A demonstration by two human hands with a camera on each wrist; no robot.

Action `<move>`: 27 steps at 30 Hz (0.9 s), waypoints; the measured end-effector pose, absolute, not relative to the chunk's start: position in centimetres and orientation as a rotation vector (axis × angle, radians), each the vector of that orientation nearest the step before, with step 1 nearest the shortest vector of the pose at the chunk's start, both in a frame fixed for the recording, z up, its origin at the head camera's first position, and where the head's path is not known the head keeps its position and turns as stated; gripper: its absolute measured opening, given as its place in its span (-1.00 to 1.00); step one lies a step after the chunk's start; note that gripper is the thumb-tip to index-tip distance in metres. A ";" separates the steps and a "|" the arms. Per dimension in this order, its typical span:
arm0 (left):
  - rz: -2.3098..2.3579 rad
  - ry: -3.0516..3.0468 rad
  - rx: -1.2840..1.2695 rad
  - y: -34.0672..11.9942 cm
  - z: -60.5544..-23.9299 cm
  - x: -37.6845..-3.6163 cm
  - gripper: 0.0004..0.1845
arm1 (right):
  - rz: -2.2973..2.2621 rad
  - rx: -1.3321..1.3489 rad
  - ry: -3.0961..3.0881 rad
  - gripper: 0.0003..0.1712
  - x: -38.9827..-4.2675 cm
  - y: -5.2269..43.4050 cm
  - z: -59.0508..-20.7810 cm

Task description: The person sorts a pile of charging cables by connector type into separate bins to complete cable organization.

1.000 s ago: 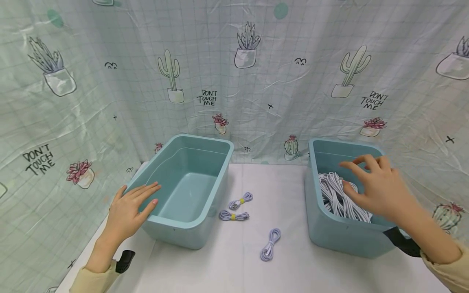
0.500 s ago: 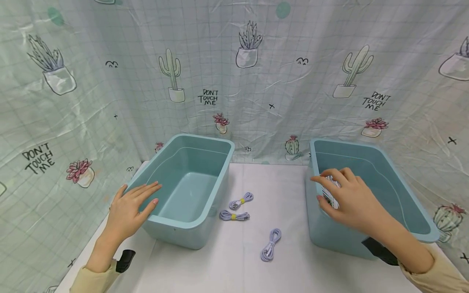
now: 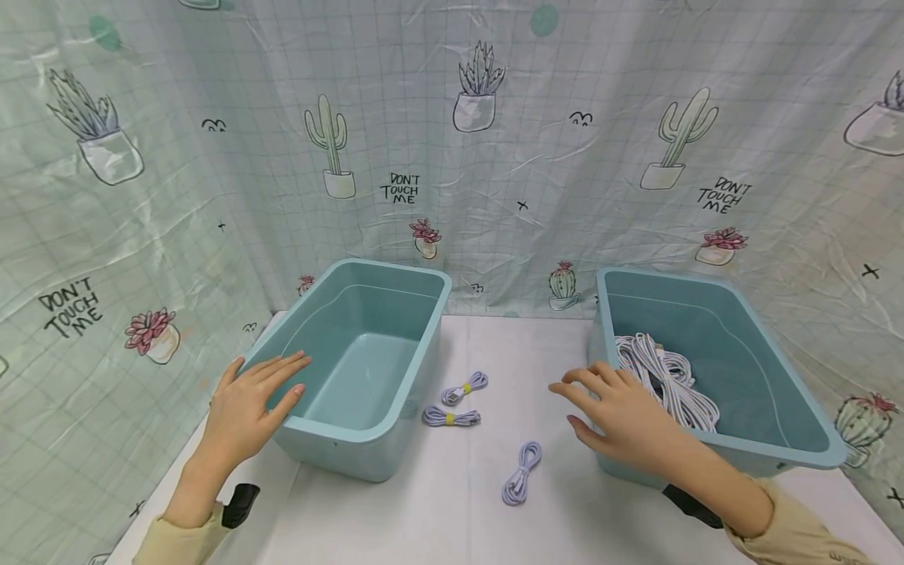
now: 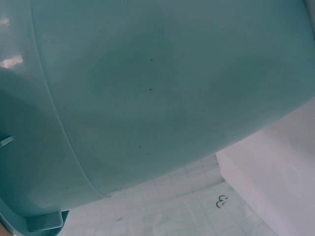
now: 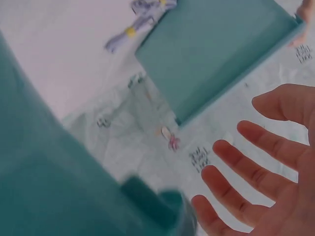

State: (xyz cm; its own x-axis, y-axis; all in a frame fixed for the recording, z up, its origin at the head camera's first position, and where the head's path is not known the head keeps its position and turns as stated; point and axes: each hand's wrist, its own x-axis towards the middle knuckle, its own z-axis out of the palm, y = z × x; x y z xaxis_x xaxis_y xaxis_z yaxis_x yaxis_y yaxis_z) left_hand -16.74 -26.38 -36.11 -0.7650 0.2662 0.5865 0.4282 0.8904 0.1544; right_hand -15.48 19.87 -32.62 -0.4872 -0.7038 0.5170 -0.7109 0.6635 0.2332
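Note:
My left hand (image 3: 247, 404) rests at the near left corner of the left teal bin (image 3: 424, 345), fingers straight over its rim; nothing lies inside that bin. To the right, my right hand (image 3: 621, 412) hangs over the left rim of the right teal bin (image 3: 777, 369), holding nothing, its fingers spread loosely in the right wrist view. White coiled cables (image 3: 660, 377) are heaped in this right bin, partly hidden by the hand. Between the bins lie a lilac cable bundle with a yellow band (image 3: 464, 388), a second such bundle (image 3: 450, 417) and a lilac cable coil (image 3: 521, 472) closer to me.
Both bins stand on a white tabletop (image 3: 487, 345). Behind and at the sides hangs a pale curtain (image 3: 523, 141) printed with cacti. The left bin's outer wall (image 4: 162, 98) fills most of the left wrist view.
My right hand has moved left and down, from above the cables inside the right bin to its left rim, uncovering the cables again. My left hand has stayed in place.

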 end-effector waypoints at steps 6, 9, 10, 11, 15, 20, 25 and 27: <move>-0.368 -2.484 -0.495 -26.4 -36.1 -16.7 -0.57 | -0.032 1.162 -2.294 -0.59 -15.2 18.9 -34.3; -0.371 -2.481 -0.498 -26.5 -36.1 -16.7 -0.59 | -0.081 1.188 -2.292 -0.40 -15.2 18.5 -35.3; -0.373 -2.480 -0.499 -26.5 -36.1 -16.7 -0.59 | -0.101 1.196 -2.292 -0.39 -15.2 18.4 -35.6; -0.374 -2.480 -0.500 -26.5 -36.1 -16.7 -0.60 | -0.117 1.206 -2.291 -0.40 -15.2 18.3 -36.0; -0.375 -2.480 -0.503 -26.5 -36.1 -16.7 -0.59 | -0.180 1.260 -2.291 -0.41 -15.6 18.0 -37.8; -0.374 -2.482 -0.502 -26.4 -36.0 -16.6 -0.59 | -0.217 1.361 -2.272 -0.44 -16.3 17.9 -39.9; -0.375 -2.481 -0.500 -26.4 -35.9 -16.6 -0.61 | -0.229 1.460 -2.316 -0.50 -16.8 17.8 -41.5; -0.374 -2.480 -0.499 -26.4 -35.9 -16.6 -0.60 | -0.238 1.486 -2.336 -0.51 -17.0 17.8 -42.0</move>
